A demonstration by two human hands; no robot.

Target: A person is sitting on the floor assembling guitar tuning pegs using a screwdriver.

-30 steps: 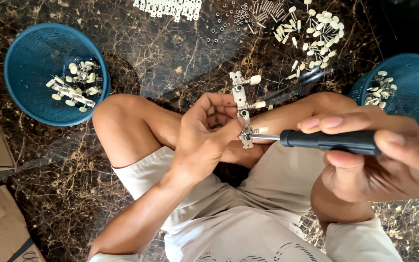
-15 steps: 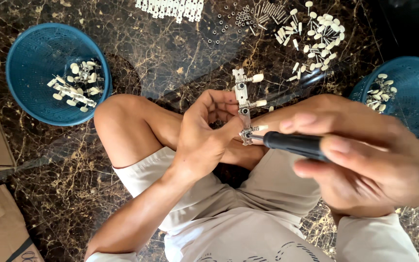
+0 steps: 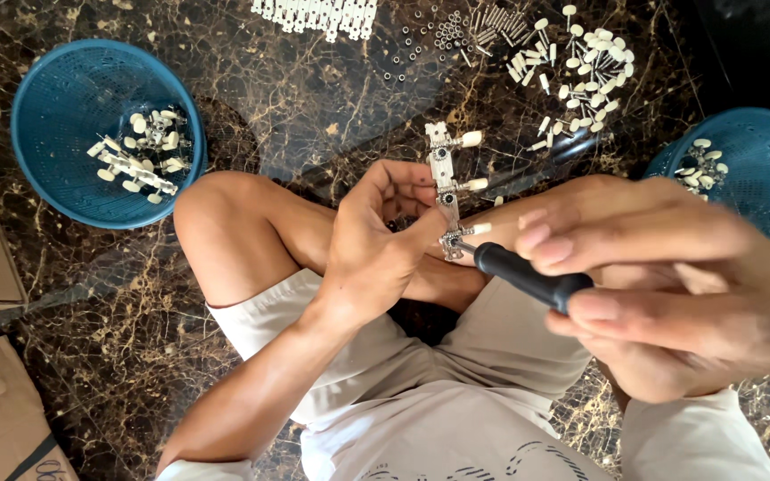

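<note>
Two hands point(image 3: 376, 240), tuner strip point(image 3: 446, 183), probably screwdriver point(image 3: 528, 276)

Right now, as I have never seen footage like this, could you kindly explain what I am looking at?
There is no machine here: a camera on a person's head looks down at their own hands and crossed legs on a dark marble floor. The left hand holds a metal strip with white knobs. The right hand grips a black-handled screwdriver, its tip at the strip's lower end. A blue basket on the left and another blue basket on the right hold similar parts. Loose white knobs and small screws lie ahead.
</note>
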